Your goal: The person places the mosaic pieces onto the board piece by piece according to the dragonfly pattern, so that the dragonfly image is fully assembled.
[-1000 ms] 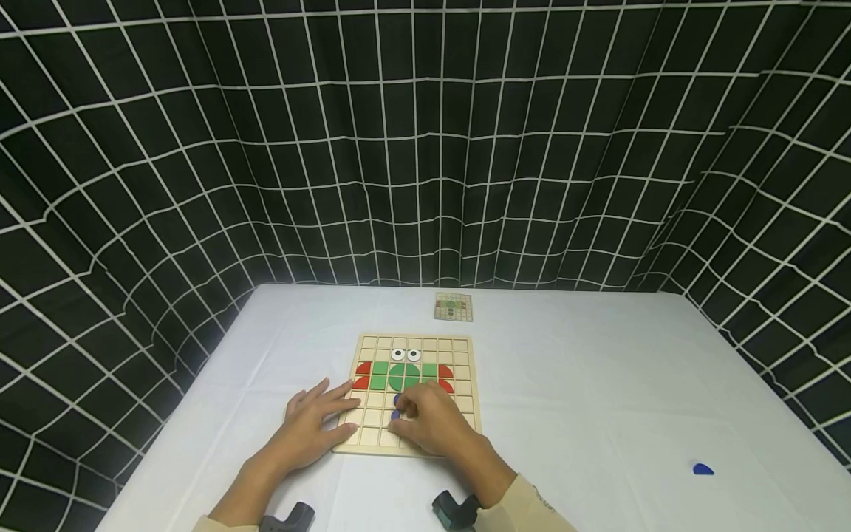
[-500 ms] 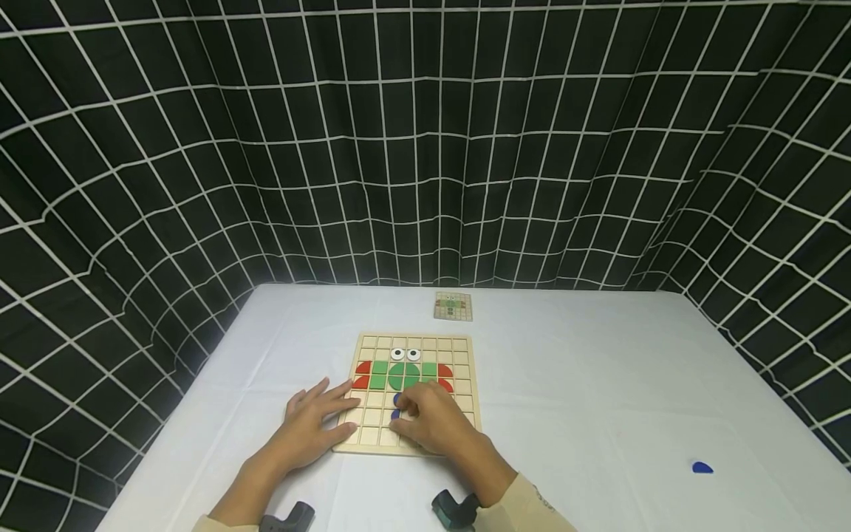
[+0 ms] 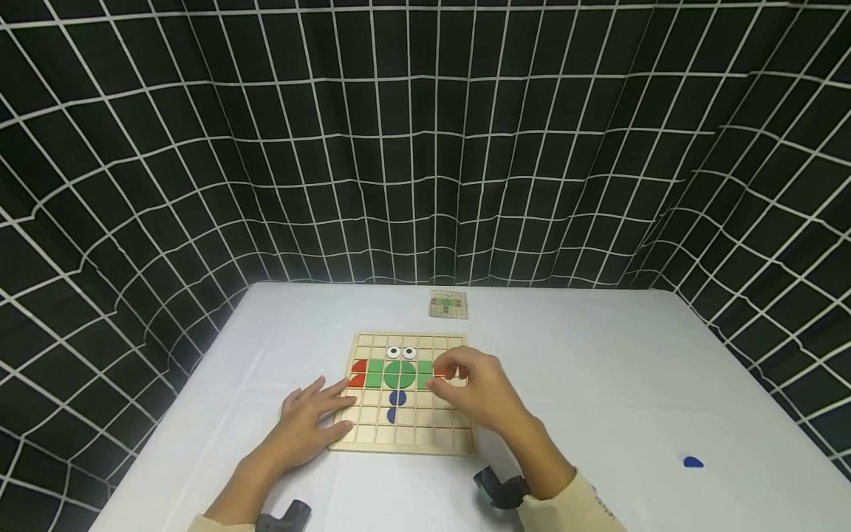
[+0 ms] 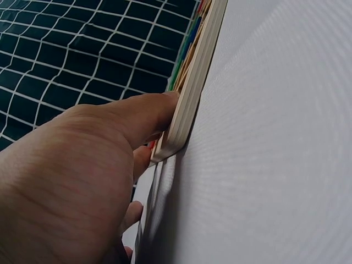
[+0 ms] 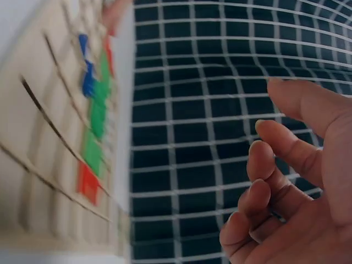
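A wooden grid board (image 3: 435, 437) lies on the white table. On it are red quarter-circle pieces (image 3: 357, 373), green squares (image 3: 374, 373), a green circle (image 3: 400, 374) and two white eye pieces (image 3: 402, 353). Below them sit a round blue shape (image 3: 397, 397) and a blue half-circle piece (image 3: 391, 415). My left hand (image 3: 306, 421) rests with spread fingers on the board's left edge; the left wrist view shows its thumb (image 4: 157, 113) against the rim. Over the board's right side hovers my right hand (image 3: 482, 388), fingers and thumb apart, holding nothing and partly covering the right-hand red pieces.
Another blue half-circle piece (image 3: 693, 462) lies far to the right on the white table (image 3: 585, 369). Behind the board is a small pattern card (image 3: 448, 304). Dark wrist devices (image 3: 286, 517) show near both wrists. A black gridded curtain (image 3: 425, 148) surrounds the back and sides.
My right hand has lifted away from the blue pieces and moved right and slightly up, uncovering them. My left hand stays on the board's edge. The head view has shifted slightly.
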`<state>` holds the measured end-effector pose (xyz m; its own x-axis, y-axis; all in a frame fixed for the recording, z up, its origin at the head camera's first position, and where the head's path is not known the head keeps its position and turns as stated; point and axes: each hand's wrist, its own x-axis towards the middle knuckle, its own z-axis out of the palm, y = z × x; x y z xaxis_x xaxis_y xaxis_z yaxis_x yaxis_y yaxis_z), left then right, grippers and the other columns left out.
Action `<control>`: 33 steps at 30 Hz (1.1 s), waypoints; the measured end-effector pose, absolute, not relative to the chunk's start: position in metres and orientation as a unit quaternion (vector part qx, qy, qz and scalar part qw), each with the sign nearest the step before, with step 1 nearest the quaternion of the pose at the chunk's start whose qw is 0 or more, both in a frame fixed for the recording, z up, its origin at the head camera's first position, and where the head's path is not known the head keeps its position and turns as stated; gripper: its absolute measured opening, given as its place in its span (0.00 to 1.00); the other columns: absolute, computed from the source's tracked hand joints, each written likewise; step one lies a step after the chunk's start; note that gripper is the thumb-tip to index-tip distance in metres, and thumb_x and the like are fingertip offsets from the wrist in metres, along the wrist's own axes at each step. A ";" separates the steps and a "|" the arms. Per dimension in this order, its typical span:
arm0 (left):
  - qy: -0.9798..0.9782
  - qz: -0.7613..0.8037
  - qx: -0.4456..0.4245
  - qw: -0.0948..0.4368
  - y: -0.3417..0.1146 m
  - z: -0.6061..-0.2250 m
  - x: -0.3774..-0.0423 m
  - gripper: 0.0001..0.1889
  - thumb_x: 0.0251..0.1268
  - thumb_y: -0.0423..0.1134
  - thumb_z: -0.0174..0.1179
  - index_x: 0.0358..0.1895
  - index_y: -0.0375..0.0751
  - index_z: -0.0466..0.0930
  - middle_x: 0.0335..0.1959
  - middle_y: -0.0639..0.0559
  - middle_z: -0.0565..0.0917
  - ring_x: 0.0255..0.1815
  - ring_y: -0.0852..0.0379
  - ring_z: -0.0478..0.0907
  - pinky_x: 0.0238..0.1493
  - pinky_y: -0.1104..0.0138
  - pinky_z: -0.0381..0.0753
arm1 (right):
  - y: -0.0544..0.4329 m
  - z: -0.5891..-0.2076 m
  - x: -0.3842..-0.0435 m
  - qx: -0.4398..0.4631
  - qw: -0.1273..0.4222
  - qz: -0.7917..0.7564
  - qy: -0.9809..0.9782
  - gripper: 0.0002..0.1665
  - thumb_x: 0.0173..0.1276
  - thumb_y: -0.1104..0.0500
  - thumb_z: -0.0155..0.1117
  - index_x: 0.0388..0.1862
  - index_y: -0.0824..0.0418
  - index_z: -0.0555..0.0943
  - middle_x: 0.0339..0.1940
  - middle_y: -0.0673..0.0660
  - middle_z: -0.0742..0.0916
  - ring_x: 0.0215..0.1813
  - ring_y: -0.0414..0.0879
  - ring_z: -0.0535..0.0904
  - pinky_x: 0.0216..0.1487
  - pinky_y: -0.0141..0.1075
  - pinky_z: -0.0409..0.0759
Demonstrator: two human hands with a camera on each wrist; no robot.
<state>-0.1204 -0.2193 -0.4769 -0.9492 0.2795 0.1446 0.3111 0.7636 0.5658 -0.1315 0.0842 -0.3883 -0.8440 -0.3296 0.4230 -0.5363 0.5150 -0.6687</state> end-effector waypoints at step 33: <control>-0.939 -0.307 -0.151 0.021 -0.222 -0.477 -0.120 0.22 0.59 0.51 0.66 0.57 0.53 0.82 0.70 0.55 0.67 0.75 0.43 0.49 0.69 0.42 0.35 | 0.329 -0.382 -0.096 0.162 0.187 0.350 -0.904 0.25 0.56 0.67 0.74 0.53 0.62 0.78 0.36 0.48 0.80 0.37 0.39 0.69 0.35 0.23 0.70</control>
<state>-0.1199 -0.2219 -0.4772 -0.9536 0.2706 0.1321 0.2964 0.7659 0.5706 -0.0963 0.3293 -0.3825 -0.8778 -0.1614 0.4510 -0.4231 0.7028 -0.5719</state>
